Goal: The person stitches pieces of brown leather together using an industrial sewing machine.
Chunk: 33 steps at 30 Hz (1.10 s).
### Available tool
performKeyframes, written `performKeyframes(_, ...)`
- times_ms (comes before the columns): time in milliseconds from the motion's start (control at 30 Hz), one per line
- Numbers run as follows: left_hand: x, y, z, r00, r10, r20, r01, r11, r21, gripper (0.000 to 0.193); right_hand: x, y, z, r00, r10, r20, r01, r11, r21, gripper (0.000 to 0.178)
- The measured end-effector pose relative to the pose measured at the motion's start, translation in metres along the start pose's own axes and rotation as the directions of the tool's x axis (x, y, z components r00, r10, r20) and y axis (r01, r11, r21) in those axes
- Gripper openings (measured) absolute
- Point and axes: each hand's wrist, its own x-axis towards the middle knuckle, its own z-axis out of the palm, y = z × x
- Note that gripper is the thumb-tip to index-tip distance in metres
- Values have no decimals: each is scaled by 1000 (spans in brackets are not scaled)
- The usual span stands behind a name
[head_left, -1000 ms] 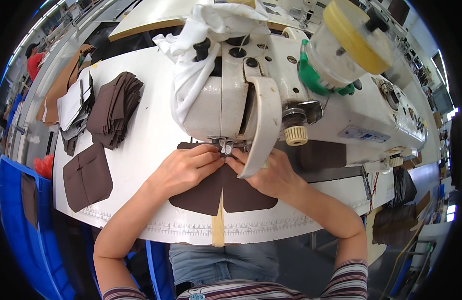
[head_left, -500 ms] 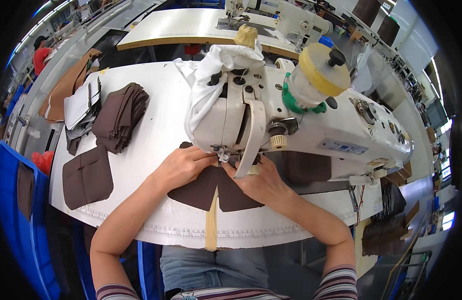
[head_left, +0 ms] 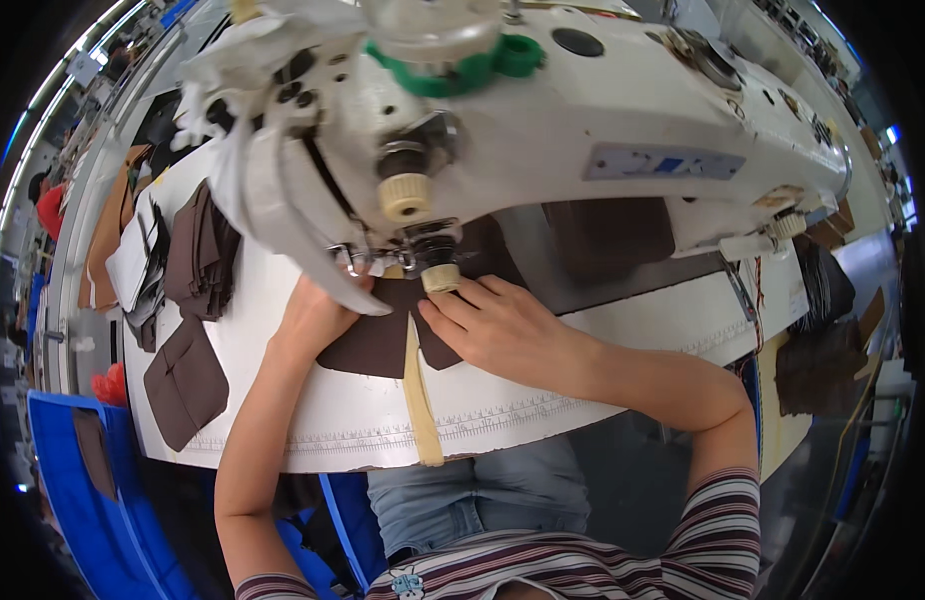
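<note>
A white sewing machine [head_left: 543,120] stands over two dark brown fabric pieces [head_left: 368,340], whose near edges spread apart around a narrow yellow strip [head_left: 420,405]. That strip runs from under the presser foot [head_left: 355,262] to the table's front edge. My left hand [head_left: 318,312] rests at the left edge of the brown fabric, close to the foot; the machine's white curved lever hides its fingertips. Just right of the strip lies my right hand [head_left: 498,332], fingers stretched out over the brown fabric beside the machine's cream knob [head_left: 442,278].
On the white table [head_left: 273,440], a stack of brown pieces [head_left: 198,250] and light-coloured pieces [head_left: 138,255] lies at the left. One brown piece [head_left: 186,383] is nearer me. A blue bin [head_left: 118,510] stands at the left; dark material [head_left: 818,370] is piled right.
The view has moved closer to the machine and tilted. My right hand has drawn back from the needle area, its fingers now extended. My left hand stays near the foot.
</note>
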Motion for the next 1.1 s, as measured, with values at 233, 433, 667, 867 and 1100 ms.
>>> performKeyframes(233, 1, -9, -5, 858, -407, 314, 333, 905, 264, 43, -1, 7, 25, 977, 77, -197, -21, 963, 270, 34)
performKeyframes(433, 22, -27, -14, 994, 95, 60, -92, 994, -51, 27, -1, -3, 15, 993, -23, -113, 32, 996, 79, 38)
performKeyframes(667, 52, 17, -78, 852, -395, 344, 489, 835, -252, 33, 9, 1, 12, 994, -34, -105, 33, 999, -15, 26)
performKeyframes(867, -20, 55, -73, 885, 207, 418, -203, 978, -52, 46, 22, 2, 5, 994, 14, -108, -24, 996, -87, 23)
performKeyframes(1100, -21, 55, -49, 948, 202, 246, -228, 970, 83, 43, 21, 0, 12, 980, -16, -199, -7, 993, -116, 33)
